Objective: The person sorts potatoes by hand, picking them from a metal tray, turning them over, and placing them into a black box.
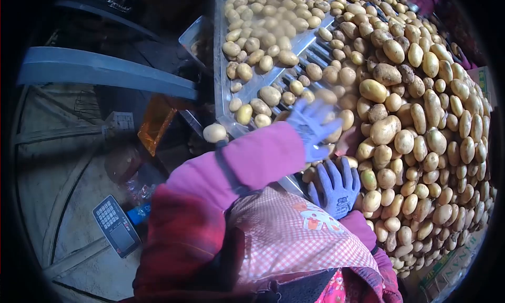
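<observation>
My left hand (314,128), in a grey-purple glove, is reached across the lower part of a metal slatted chute. Its fingers look spread, somewhat motion-blurred, over potatoes (271,96) lying on the slats. Just below it, my right hand (336,187) wears a matching glove and lies with fingers apart against the edge of a large potato pile (385,130). Potatoes touch its fingertips. Neither hand is closed round a potato that I can see. Between the two hands is a small reddish patch (345,142), too blurred to identify.
More potatoes cover the upper part of the metal chute (222,55). A grey-blue metal bar (108,71) crosses the left side. Below it sit an orange crate (157,125) and a keypad scale display (117,225). A co-worker's purple sleeve (425,1) shows at top right.
</observation>
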Motion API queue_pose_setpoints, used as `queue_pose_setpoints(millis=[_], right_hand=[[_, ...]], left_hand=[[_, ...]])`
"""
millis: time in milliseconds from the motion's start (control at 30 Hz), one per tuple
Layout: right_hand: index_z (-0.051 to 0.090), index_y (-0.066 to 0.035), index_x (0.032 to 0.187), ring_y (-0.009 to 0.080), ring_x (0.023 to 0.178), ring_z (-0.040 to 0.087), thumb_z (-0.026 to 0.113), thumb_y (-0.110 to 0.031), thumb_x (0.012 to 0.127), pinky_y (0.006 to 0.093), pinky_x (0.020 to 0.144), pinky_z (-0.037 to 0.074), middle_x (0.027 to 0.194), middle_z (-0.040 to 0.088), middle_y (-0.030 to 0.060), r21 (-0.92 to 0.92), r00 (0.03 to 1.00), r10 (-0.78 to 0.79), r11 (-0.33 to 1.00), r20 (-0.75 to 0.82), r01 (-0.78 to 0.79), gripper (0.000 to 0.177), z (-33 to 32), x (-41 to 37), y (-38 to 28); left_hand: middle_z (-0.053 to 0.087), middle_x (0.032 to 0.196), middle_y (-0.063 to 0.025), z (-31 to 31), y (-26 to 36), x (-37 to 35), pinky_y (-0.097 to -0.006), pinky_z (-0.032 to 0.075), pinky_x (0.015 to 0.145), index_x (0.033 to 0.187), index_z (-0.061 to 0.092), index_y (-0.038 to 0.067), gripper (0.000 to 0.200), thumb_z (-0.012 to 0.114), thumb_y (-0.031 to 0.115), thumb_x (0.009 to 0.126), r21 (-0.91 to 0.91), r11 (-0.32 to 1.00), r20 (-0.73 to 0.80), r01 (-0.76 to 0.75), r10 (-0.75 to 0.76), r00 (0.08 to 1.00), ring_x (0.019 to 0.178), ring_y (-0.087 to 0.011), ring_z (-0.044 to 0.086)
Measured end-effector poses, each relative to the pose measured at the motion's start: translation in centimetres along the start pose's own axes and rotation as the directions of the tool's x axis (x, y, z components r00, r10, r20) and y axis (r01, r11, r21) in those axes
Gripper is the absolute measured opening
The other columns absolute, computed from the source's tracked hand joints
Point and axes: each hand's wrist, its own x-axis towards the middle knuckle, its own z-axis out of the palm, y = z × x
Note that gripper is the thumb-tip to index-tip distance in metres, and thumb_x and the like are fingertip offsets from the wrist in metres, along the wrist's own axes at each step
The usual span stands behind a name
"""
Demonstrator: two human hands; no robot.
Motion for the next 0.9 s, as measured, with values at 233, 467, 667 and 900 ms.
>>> queue_pose_setpoints(millis=[233,467,667,900], right_hand=[[0.064,-0.016,0.109,0.0292,0.121,0.048,0.069,-0.034,0.067,0.0530,0.099,0.034,0.117,0.059,0.0043,0.068,0.999,0.029,0.997,0.014,-0.030,0.046,-0.2,0.0,0.0],[0.064,-0.017,0.109,0.0288,0.123,0.047,0.069,-0.035,0.067,0.0532,0.100,0.033,0.118,0.058,0.0039,0.092,0.999,0.034,0.995,0.039,-0.037,0.046,-0.3,-0.4,0.0],[0.065,-0.016,0.109,0.0281,0.122,0.047,0.070,-0.033,0.065,0.0535,0.100,0.034,0.117,0.058,0.0042,0.084,1.000,0.001,0.996,-0.015,0.000,0.048,0.3,-0.3,0.4],[0.065,-0.017,0.109,0.0280,0.122,0.048,0.070,-0.034,0.064,0.0540,0.101,0.033,0.115,0.059,0.0032,0.090,0.999,0.021,0.996,0.027,-0.023,0.049,-0.1,-0.4,0.2]], left_hand=[[0.048,0.131,-0.0077,-0.2,-5.3,0.4,-0.0553,0.036,0.095,0.126,0.053,0.025,0.052,0.065,0.029,0.075,0.461,0.867,0.101,0.189,-0.263,0.960,0.125,-0.0333,0.040],[0.046,0.129,-0.0184,-2.3,-3.9,4.4,-0.0507,0.035,0.098,0.129,0.052,0.014,0.061,0.067,0.032,0.071,0.102,0.983,-0.063,0.151,-0.145,0.987,0.121,-0.0376,0.044],[0.047,0.131,-0.0138,2.3,-1.5,11.9,-0.0540,0.028,0.103,0.134,0.046,0.018,0.068,0.063,0.042,0.074,-0.067,0.957,-0.002,0.283,-0.284,0.959,0.129,-0.0369,0.037],[0.056,0.115,-0.0115,-1.9,-4.4,2.5,-0.0593,0.030,0.098,0.111,0.063,0.015,0.039,0.066,0.031,0.076,0.300,0.952,0.086,0.056,-0.085,0.993,0.111,-0.0356,0.052]])
